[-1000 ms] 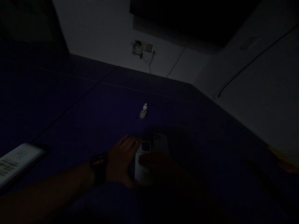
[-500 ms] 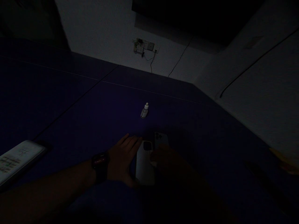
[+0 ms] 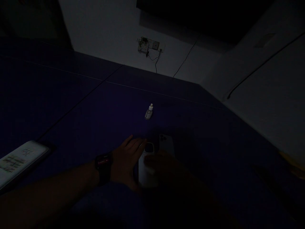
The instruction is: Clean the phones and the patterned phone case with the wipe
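In the dim light, a pale phone case point(image 3: 143, 175) with a dark camera cutout lies flat on the dark blue surface. My left hand point(image 3: 127, 160), with a smartwatch point(image 3: 103, 160) on its wrist, braces the case along its left side, fingers at the top and thumb near the bottom. Across the upper middle of the case lies my right hand point(image 3: 162, 163), fingers curled. A whitish scrap shows faintly under it, too dark to name. Just right of the case, a phone point(image 3: 168, 143) lies back up, partly covered by that hand.
A small clear dropper bottle point(image 3: 149, 112) with a white cap stands beyond the hands. At the left lies a white box point(image 3: 23, 160) with print on it. Behind are a wall with sockets point(image 3: 152, 45) and cables, and a large dark screen point(image 3: 202, 19).
My right hand has slid left across the case, now covering its upper middle. The left hand keeps its hold on the case. The view has shifted slightly.
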{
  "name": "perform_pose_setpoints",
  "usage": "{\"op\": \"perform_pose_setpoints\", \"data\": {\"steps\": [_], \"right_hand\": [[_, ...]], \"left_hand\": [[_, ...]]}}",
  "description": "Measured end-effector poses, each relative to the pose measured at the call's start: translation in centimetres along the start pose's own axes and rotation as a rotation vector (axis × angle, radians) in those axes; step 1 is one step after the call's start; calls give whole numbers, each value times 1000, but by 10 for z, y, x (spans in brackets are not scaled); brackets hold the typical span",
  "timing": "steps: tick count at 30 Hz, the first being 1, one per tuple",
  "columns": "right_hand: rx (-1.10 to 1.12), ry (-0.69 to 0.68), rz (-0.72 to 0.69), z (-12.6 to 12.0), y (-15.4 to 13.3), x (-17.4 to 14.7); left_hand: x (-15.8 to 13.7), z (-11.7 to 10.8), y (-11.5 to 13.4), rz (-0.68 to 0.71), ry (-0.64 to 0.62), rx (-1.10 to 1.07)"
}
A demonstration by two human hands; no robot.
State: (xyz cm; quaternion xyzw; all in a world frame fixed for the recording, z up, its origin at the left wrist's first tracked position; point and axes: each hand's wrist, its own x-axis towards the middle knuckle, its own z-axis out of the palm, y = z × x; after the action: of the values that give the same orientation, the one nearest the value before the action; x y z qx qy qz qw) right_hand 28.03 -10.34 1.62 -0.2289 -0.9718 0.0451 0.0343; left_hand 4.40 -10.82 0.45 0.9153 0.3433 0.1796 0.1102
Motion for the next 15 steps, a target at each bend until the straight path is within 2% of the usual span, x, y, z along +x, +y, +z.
{"op": "perform_pose_setpoints", "data": {"steps": [5, 10, 15], "right_hand": [[53, -35, -63, 6, -4, 2], [14, -41, 75, -3, -6, 6], [64, -82, 21, -2, -7, 10]], "left_hand": [[2, -6, 3, -31, -20, -6], [3, -5, 4, -35, -12, -31], [2, -5, 3, -45, -20, -8]]}}
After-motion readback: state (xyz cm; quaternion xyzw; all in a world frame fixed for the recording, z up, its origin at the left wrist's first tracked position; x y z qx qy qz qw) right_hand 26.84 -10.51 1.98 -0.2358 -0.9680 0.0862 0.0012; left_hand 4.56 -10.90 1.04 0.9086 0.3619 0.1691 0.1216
